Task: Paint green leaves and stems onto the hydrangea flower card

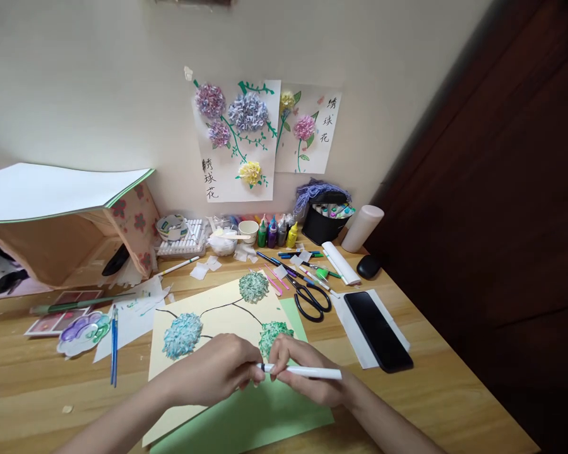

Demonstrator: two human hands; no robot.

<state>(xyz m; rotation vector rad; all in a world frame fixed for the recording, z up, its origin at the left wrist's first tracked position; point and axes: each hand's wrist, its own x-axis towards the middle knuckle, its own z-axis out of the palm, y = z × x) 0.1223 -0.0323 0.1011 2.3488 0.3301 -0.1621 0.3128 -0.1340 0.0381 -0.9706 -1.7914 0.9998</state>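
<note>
Over the lower part of the cream sheet [175,413], my two hands hold a white marker pen [319,372] level between them. My left hand [218,369] pinches its dark-banded end; whether a cap is there is hidden by the fingers. My right hand [307,356] is closed round the barrel, whose white end sticks out to the right. Raised flower heads sit on the sheet: a blue one [182,335], a dark green one [254,287] and a brighter green one [273,335] partly behind my right hand. Thin dark stem lines run between them. Green paper [246,419] lies underneath.
Black scissors [312,299], a phone [377,331] and a mouse [368,267] lie to the right. Paintbrushes [114,347] and a paint palette [82,333] are at the left. Paint bottles [272,232] and a black marker case [322,221] stand along the wall, below flower pictures [239,142].
</note>
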